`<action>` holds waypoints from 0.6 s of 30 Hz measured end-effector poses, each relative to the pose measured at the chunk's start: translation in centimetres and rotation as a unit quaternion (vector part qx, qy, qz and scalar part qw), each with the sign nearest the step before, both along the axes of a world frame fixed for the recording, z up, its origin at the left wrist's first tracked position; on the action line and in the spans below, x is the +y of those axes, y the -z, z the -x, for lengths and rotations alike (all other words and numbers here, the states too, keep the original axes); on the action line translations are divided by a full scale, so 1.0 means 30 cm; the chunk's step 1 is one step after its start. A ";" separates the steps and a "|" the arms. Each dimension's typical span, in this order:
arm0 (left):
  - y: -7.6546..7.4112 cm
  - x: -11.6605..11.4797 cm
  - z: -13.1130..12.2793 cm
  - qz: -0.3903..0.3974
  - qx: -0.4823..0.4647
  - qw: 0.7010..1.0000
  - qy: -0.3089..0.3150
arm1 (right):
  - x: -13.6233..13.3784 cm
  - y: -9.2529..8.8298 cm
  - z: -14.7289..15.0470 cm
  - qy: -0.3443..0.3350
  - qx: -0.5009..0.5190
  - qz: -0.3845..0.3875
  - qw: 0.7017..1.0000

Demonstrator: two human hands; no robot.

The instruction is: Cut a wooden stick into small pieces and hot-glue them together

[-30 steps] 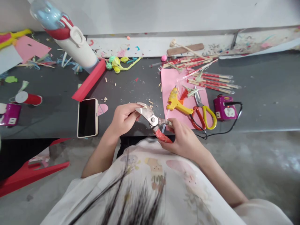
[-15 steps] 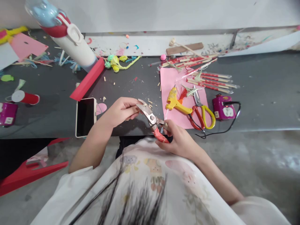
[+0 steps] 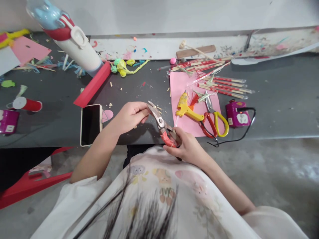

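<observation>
Shears [image 3: 160, 122] diagonal, blades [image 3: 155, 113] seemingly far-left

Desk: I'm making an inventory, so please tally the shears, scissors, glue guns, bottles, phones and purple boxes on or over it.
Shears, in the right hand: 1
Scissors: 1
Glue gun: 1
Bottle: 1
Phone: 1
Purple boxes: 2
Total: 7

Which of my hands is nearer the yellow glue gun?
Your right. The right hand grips the pruning shears just on your side of the glue gun; the left hand is farther off, to its left.
</observation>
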State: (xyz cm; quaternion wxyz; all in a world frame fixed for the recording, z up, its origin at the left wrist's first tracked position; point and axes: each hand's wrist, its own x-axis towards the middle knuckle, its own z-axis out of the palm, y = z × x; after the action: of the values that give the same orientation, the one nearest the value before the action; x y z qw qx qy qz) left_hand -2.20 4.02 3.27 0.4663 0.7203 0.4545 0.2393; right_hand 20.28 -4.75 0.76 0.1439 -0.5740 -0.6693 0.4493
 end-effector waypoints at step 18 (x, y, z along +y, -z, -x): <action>0.020 -0.035 -0.007 -0.251 0.106 0.962 -0.030 | 0.011 -0.009 -0.017 0.015 -0.001 -0.013 1.000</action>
State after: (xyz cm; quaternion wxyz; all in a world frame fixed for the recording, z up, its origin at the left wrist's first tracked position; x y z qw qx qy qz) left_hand -2.01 2.95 2.67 0.2124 0.8214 0.4483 0.2814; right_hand 20.80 -4.42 1.02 0.1577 -0.5823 -0.6667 0.4377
